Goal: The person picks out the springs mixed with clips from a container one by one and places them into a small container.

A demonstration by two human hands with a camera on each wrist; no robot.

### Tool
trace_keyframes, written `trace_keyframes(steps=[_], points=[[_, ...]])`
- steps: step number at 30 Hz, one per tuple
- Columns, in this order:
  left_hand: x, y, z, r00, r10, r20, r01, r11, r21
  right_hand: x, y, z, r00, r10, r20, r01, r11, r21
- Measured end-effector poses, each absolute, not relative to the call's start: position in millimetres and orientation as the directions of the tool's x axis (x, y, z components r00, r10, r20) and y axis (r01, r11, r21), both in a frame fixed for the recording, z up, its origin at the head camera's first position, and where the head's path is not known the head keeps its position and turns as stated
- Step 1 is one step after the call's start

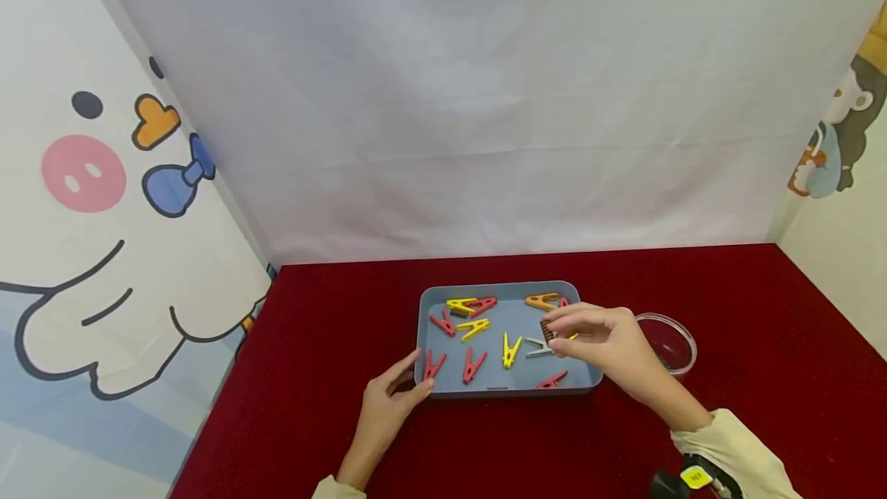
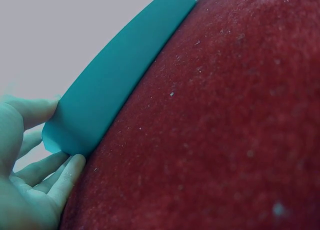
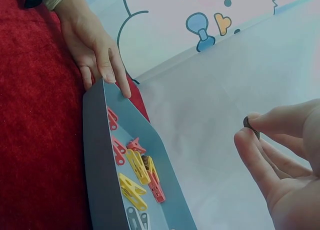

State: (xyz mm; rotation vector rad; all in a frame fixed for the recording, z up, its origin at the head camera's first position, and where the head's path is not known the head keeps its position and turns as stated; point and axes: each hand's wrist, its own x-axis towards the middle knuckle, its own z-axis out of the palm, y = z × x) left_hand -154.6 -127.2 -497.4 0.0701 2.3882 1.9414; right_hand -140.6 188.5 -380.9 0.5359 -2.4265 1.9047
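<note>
My right hand (image 1: 599, 341) pinches a small dark coil spring (image 1: 547, 331) between thumb and fingertips, above the right part of a blue-grey tray (image 1: 499, 390). In the right wrist view the spring (image 3: 246, 123) is mostly covered by the fingertips. At the tray's near left corner my left hand (image 1: 388, 403) grips the edge, thumb on the near side and fingers along the left side. Several red clips (image 1: 473, 366), yellow clips (image 1: 511, 351), an orange clip (image 1: 542, 301) and a grey clip (image 1: 537, 348) lie in the tray. Another dark spring (image 1: 459, 313) rests among the upper-left clips.
A clear round dish (image 1: 686, 364) stands right of the tray, partly behind my right hand. Dark red cloth (image 1: 333, 329) covers the table. A white curtain (image 1: 513, 98) hangs behind it, with printed cartoon panels at both sides.
</note>
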Motion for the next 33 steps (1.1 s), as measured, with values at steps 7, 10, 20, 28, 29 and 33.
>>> trace_keyframes(steps=[7, 10, 20, 28, 29, 33], points=[[-155.9, -126.6, -505.4, -0.998, 0.064, -0.009, 0.006, 0.22, 0.976, -136.7, 193.1, -381.3, -0.935, -0.256, 0.247, -0.301, 0.201, -0.932], [-155.9, -126.4, -505.1, -0.998, 0.061, -0.005, 0.009, 0.227, 0.974, -135.5, 197.6, -381.7, -0.934, -0.259, 0.247, -0.3, 0.191, -0.935], [-155.8, -126.4, -503.5, -0.999, 0.05, -0.002, 0.01, 0.234, 0.972, -129.8, 213.1, -378.7, -0.946, -0.219, 0.239, -0.293, 0.258, -0.921], [-155.0, -125.8, -501.5, -0.999, 0.053, -0.004, 0.008, 0.216, 0.976, -125.2, 223.5, -374.9, -0.967, -0.167, 0.193, -0.238, 0.315, -0.919], [-154.9, -125.8, -501.4, -0.998, 0.054, -0.006, 0.005, 0.212, 0.977, -124.9, 224.6, -375.0, -0.969, -0.163, 0.185, -0.228, 0.31, -0.923], [-155.0, -125.7, -501.9, -0.998, 0.056, -0.012, 0.0, 0.208, 0.978, -123.9, 229.2, -376.1, -0.972, -0.149, 0.179, -0.218, 0.308, -0.926]])
